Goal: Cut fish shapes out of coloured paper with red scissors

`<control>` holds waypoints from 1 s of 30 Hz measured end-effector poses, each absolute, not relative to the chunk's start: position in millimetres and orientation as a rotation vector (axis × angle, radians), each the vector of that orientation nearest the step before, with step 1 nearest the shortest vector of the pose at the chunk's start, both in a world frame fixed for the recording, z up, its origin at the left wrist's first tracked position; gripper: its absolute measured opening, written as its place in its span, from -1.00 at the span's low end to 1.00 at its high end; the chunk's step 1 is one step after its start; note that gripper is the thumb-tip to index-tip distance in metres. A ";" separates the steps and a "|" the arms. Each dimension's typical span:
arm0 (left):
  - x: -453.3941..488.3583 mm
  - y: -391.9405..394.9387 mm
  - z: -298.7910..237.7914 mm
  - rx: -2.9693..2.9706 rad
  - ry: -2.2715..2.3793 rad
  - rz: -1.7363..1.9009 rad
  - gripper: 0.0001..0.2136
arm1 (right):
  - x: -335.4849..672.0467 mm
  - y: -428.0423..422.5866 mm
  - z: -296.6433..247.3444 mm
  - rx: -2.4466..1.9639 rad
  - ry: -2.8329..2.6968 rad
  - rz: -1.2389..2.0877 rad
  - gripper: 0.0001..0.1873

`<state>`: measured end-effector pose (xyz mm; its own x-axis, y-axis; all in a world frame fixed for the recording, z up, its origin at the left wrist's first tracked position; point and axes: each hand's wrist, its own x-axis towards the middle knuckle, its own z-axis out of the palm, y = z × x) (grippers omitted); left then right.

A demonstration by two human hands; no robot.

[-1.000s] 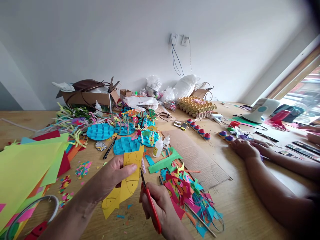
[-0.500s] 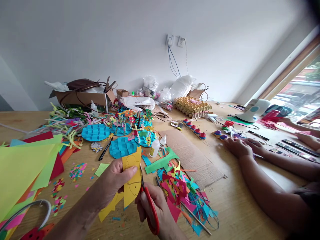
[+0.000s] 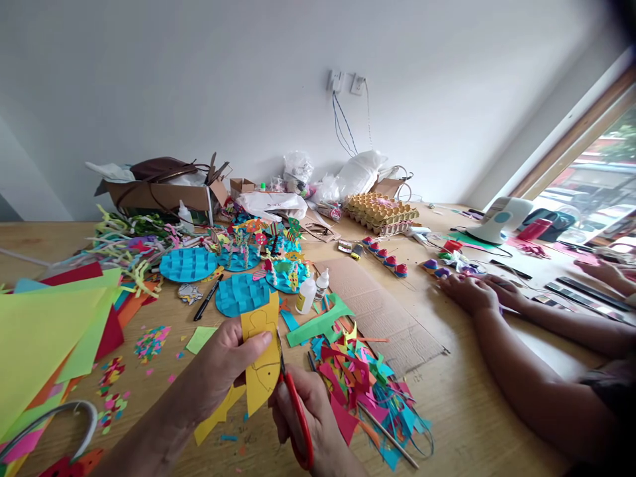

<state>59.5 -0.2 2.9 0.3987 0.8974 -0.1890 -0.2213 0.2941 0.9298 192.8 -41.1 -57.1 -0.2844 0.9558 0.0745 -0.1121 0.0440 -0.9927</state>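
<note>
My left hand point(image 3: 226, 361) has its grip closed on a yellow paper piece point(image 3: 262, 354) with pencilled outlines, thumb on the near face and fingers behind, holding it upright just above the wooden surface point(image 3: 472, 411). My right hand point(image 3: 311, 414) has its grip closed through the handles of the red scissors point(image 3: 293, 404), whose blades point up and meet the right edge of the yellow paper. A yellow offcut point(image 3: 216, 417) hangs below the piece, near the surface. Just to the right of my right hand lies a heap of coloured paper scraps point(image 3: 368, 391), and a green paper strip point(image 3: 322, 322) lies beyond it. Two small glue bottles point(image 3: 311, 291) stand behind the yellow paper, beside the blue woven paper discs point(image 3: 213, 278), with a black marker point(image 3: 206, 299) lying between two of them. Large sheets of coloured paper point(image 3: 50, 331) are stacked on the left, with bits of confetti point(image 3: 152, 341) scattered near them. A flat cardboard sheet point(image 3: 382, 311) lies to the right, and further back an egg tray point(image 3: 380, 212). Another person's hands point(image 3: 484, 291) rest on the surface at the right, well apart from mine.
</note>
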 end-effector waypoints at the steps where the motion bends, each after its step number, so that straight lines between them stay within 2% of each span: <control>1: 60.0 -0.5 2.9 0.981 0.834 0.878 -0.83 | 192.8 -41.1 -58.1 -0.930 -1.369 1.416 -0.45; 30: 58.8 -1.8 6.3 0.998 0.762 0.813 -0.83 | 194.0 -42.2 -52.3 -0.996 -1.388 1.399 -0.48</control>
<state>58.8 -1.8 6.3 0.4862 0.8566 -0.1726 -0.2278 0.3150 0.9214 194.0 -42.2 -52.3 -0.2706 0.9614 0.0493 -0.0571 0.0351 -0.9978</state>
